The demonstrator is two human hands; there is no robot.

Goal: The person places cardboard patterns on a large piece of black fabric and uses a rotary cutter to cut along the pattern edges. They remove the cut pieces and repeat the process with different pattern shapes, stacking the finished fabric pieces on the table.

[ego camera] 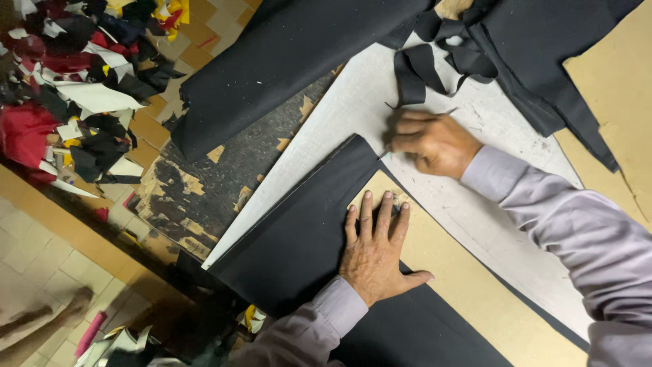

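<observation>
A heap of fabric scraps (75, 88) in red, black, white and yellow lies on the tiled floor (41, 251), far out to the left of both hands. Nearer, a folded piece of black cloth (285, 61) rests across the worn edge of the desk (204, 197), well beyond the left hand's fingertips.

The left hand (375, 255) lies flat, palm down, fingers spread and apart, gripping nothing. It presses partly on the black fabric panel (299, 238) under its palm and partly on the tan cardboard pattern (468, 285), whose corner sits just beneath its fingertips. The pattern lies on top of the black panel and runs away to the right of this hand.

Just past those fingertips, the right hand (429, 141) is curled with its fingers together at the panel's far corner, over the white board (353, 115); it is blurred, and whether it pinches something I cannot tell. Beyond its knuckles lie loose black strips (435, 64), and to its right more black cloth (543, 61).
</observation>
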